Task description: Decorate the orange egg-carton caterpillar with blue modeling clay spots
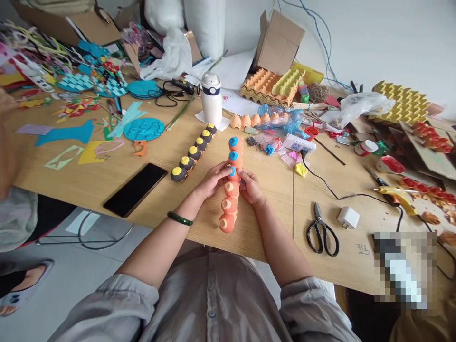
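An orange egg-carton strip (230,205) points away from me above the table's front edge. Blue clay caps (233,156) cover its three far cups, while the nearer cups have bare, pale tops. My left hand (213,179) grips the strip from the left, its thumb at the third blue cap. From the other side my right hand (253,187) holds the same strip, thumb by that cap; a bit of blue shows beside its fingers. Left of the strip lies a black egg-carton strip (194,152) with yellow tops.
A phone (136,189) lies left, scissors (322,232) and a white charger (348,217) right. Behind stand a white bottle (212,102) and egg trays (267,88). A power strip (299,143) trails a cable rightward near a glue gun (397,197). Another person's arm (5,142) shows at left.
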A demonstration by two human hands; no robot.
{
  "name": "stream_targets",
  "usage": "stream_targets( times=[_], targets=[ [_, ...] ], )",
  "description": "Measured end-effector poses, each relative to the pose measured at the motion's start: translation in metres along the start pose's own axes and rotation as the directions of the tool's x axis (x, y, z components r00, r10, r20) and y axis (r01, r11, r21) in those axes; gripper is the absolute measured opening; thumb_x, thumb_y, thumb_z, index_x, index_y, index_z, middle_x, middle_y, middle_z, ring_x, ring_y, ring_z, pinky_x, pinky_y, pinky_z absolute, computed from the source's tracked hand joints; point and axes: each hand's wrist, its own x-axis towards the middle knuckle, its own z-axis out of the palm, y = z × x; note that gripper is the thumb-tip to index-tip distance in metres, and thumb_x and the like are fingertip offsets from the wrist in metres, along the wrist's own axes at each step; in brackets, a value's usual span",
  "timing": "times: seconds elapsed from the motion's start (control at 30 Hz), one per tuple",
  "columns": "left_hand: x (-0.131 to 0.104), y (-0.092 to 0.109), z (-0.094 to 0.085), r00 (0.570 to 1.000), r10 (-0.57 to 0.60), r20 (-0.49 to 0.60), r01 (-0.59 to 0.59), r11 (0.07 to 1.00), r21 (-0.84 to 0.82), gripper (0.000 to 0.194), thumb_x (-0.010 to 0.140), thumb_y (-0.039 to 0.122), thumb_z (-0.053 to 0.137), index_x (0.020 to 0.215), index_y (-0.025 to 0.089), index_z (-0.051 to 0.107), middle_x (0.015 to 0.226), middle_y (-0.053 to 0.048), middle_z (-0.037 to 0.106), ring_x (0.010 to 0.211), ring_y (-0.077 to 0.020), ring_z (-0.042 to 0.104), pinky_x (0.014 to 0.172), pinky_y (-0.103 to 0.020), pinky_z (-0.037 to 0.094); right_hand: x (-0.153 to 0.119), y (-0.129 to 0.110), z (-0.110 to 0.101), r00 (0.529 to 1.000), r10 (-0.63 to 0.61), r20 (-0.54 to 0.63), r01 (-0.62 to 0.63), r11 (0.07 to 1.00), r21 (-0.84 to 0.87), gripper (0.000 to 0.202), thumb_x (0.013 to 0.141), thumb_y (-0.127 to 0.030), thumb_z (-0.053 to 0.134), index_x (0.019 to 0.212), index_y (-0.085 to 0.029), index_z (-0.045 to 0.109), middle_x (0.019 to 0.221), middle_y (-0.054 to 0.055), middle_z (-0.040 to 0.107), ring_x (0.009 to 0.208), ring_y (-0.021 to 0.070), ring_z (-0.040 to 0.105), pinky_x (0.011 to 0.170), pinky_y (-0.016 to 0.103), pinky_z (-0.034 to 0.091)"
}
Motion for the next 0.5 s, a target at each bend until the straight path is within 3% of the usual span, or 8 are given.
stream_targets(
  times=[0.07, 0.2, 0.27, 0.37, 0.5],
  targets=[
    [0.0, -0.001, 0.0, 1.0, 0.01, -0.013, -0.01, 1.0, 0.015, 0.07, 0.072, 0.054, 0.108, 0.124, 0.015, 0.082, 0.111, -0.008, 0.086, 0.098, -0.0223, 0.078, 0.089, -0.031, 0.06, 0.0, 0.0, 0.0, 1.0, -0.007, -0.01, 0.007, 1.0, -0.01, 0.053, 0.067, -0.06, 0.107, 0.08, -0.022, 0.073, 0.065, -0.006, 0.063, 0.056, 0.0089, 0.05, 0.051, 0.024, 0.039],
    [0.003, -0.006, 0.0, 0.998, 0.034, -0.056, -0.032, 0.999, 0.031, 0.074, 0.071, 0.06, 0.107, 0.126, 0.018, 0.081, 0.111, -0.008, 0.087, 0.1, -0.0234, 0.08, 0.095, -0.036, 0.062, 0.001, 0.003, 0.001, 0.998, -0.045, -0.051, 0.043, 0.998, -0.041, 0.054, 0.077, -0.063, 0.102, 0.076, -0.024, 0.065, 0.06, -0.009, 0.054, 0.051, 0.0078, 0.036, 0.048, 0.026, 0.028],
    [0.004, -0.008, 0.0, 0.996, 0.042, -0.075, -0.039, 0.998, 0.039, 0.076, 0.069, 0.064, 0.108, 0.125, 0.02, 0.082, 0.111, -0.008, 0.088, 0.101, -0.0253, 0.08, 0.098, -0.04, 0.062, 0.001, 0.006, 0.003, 0.994, -0.074, -0.081, 0.069, 0.996, -0.062, 0.054, 0.083, -0.063, 0.098, 0.075, -0.025, 0.062, 0.062, -0.008, 0.056, 0.054, 0.0089, 0.039, 0.05, 0.026, 0.03],
    [0.003, -0.005, 0.001, 0.996, 0.043, -0.077, -0.038, 0.997, 0.06, 0.068, 0.071, 0.067, 0.107, 0.118, 0.023, 0.086, 0.111, -0.009, 0.089, 0.107, -0.0301, 0.082, 0.102, -0.046, 0.062, 0.003, 0.015, 0.004, 0.984, -0.123, -0.127, 0.11, 0.989, -0.102, 0.045, 0.092, -0.061, 0.087, 0.079, -0.025, 0.062, 0.069, -0.006, 0.06, 0.061, 0.0112, 0.048, 0.058, 0.027, 0.039],
    [-0.001, 0.003, 0.004, 0.997, 0.033, -0.069, -0.027, 0.996, 0.091, 0.055, 0.073, 0.07, 0.103, 0.106, 0.028, 0.088, 0.108, -0.01, 0.088, 0.114, -0.0373, 0.082, 0.104, -0.052, 0.061, 0.007, 0.027, 0.003, 0.951, -0.225, -0.211, 0.185, 0.963, -0.193, 0.035, 0.102, -0.057, 0.069, 0.086, -0.027, 0.059, 0.067, -0.008, 0.051, 0.06, 0.013, 0.042, 0.059, 0.029, 0.037]
  ],
)
